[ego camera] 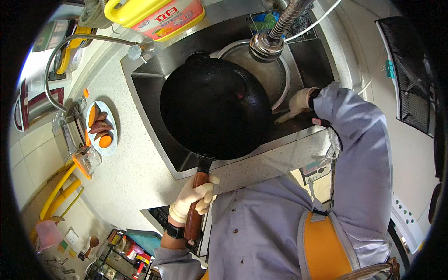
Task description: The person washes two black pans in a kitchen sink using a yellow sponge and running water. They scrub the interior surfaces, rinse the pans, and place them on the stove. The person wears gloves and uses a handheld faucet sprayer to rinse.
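A large black wok (213, 108) lies across the sink (147, 94), its short helper handle (197, 56) at the far side. It is too dark to tell whether its inside or underside faces me. My left hand (193, 195), in a pale glove, is shut around the wok's brown wooden handle (193, 220) over the counter's front edge. To the right of the wok, my gloved right hand (299, 101) reaches down into the sink near the rim of a round metal basin (286, 84). Its fingertips are in shadow, so whether they grip anything is unclear.
A spring-hose faucet (267, 47) hangs over the basin. Behind the sink stands a yellow-capped dish soap jug (161, 17). On the left counter are an oval plate (112, 120) of cut sweet potatoes (100, 126), a glass jar (90, 161) and a curved metal spout (52, 70).
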